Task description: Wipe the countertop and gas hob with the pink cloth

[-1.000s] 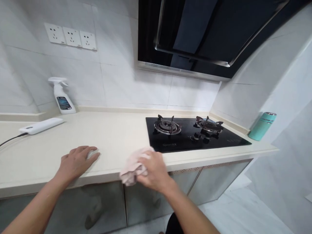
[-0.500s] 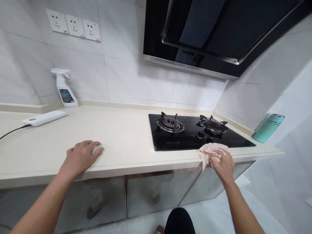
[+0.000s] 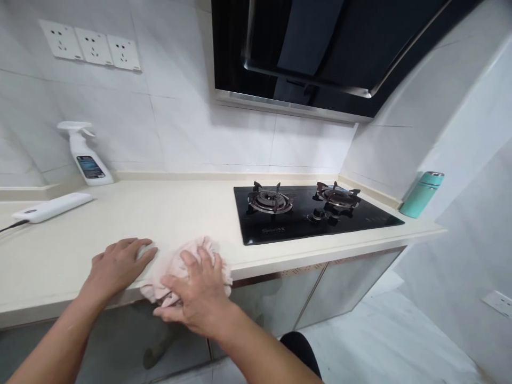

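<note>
My right hand (image 3: 202, 290) presses a crumpled pale pink cloth (image 3: 188, 261) onto the front edge of the cream countertop (image 3: 172, 213). Part of the cloth hangs over that edge, and its fingers are spread and bent over the fabric. To the left of it, my left hand (image 3: 116, 266) lies palm down on the counter, thumb apart from the fingers, with nothing visible held. The underside of the left palm is hidden. A black gas stove (image 3: 288, 224) with two burners is set into the counter to the right of the cloth.
A white spray bottle (image 3: 90, 160) stands against the wall at the back left. Nearer lies a white corded device (image 3: 56, 206). A teal flask (image 3: 422, 196) stands at the far right end. Above the stove hangs a black range hood (image 3: 304, 53); cabinet doors (image 3: 340, 293) lie below.
My right hand has slid the cloth left along the counter's front edge, from before the stove to beside my left hand. The left hand stays in place; the view has shifted slightly.
</note>
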Demonstrator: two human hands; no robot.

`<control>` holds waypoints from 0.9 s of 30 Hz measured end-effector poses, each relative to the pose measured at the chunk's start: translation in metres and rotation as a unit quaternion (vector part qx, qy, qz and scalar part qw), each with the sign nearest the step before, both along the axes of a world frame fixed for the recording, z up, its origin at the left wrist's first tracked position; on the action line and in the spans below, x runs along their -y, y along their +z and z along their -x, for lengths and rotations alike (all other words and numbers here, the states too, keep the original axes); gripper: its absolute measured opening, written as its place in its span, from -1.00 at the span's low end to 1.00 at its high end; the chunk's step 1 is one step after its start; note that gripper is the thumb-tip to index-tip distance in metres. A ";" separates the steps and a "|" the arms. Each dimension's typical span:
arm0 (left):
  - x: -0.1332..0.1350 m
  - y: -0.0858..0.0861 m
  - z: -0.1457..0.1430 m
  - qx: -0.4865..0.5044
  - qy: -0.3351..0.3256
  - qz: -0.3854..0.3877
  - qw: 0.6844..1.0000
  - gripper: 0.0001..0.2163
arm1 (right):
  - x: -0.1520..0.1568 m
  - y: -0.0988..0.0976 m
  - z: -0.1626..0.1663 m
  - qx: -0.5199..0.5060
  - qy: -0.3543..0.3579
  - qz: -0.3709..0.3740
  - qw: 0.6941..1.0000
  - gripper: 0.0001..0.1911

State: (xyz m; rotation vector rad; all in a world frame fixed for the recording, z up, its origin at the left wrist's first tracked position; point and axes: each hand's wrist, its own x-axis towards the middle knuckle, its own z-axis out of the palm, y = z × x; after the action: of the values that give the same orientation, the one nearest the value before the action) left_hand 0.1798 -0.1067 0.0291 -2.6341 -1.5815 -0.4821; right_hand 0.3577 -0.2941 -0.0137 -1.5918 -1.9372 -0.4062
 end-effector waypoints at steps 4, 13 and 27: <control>-0.002 -0.001 0.001 0.005 0.003 -0.003 1.000 -0.52 | 0.013 -0.002 -0.032 0.044 0.009 -0.022 0.999 -0.50; 0.007 0.003 -0.001 0.001 0.005 0.019 1.000 -0.48 | 0.142 -0.036 -0.241 -0.001 -0.158 -0.115 0.981 -0.62; 0.009 0.002 -0.005 -0.003 0.011 0.024 1.000 -0.45 | 0.132 -0.027 -0.217 -0.025 -0.248 -0.156 0.956 -0.75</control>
State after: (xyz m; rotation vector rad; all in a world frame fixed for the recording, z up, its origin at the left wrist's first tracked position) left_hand 0.1846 -0.1160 0.0308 -2.6474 -1.6377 -0.4399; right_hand 0.5752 -0.4265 -0.0406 -1.8332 -1.3342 -0.8218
